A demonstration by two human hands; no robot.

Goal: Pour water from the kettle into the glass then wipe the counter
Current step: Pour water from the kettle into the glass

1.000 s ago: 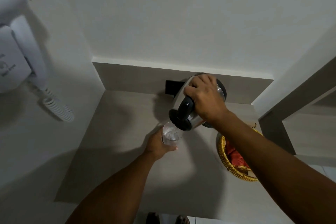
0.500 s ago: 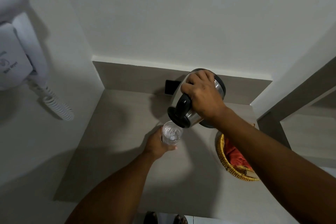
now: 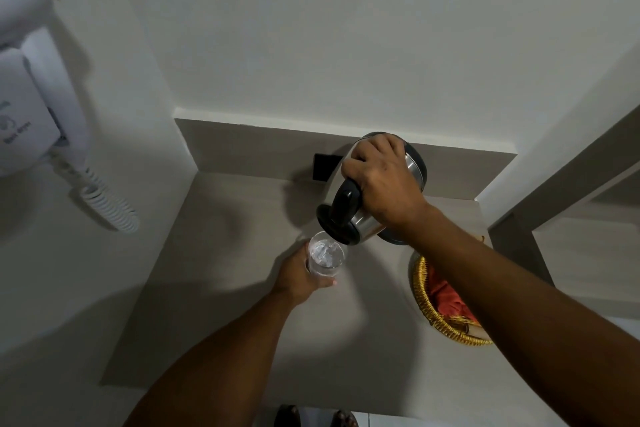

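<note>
Currently: kettle (image 3: 367, 222), tilted, right hand (image 3: 381, 184) fingers clamped on its handle; glass (image 3: 327, 258) below the spout, left hand (image 3: 298, 276) fingers wrapped round it; counter (image 3: 242, 253) beneath.

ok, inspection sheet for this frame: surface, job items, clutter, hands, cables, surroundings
Surface: grey counter in a wall corner; no spill or cloth visible.
Job's things: steel kettle tilted, black lid end over the glass; glass upright on the counter, water inside.
Clutter: gold wicker basket with red fabric, at the right, partly hidden by the forearm.
Grippers: left hand wrapped around the glass; right hand gripping the kettle handle.
Cables: white coiled cord hanging from the wall-mounted dryer.
Surroundings: white walls; black block on the backsplash behind the kettle, cannot tell what it is.
</note>
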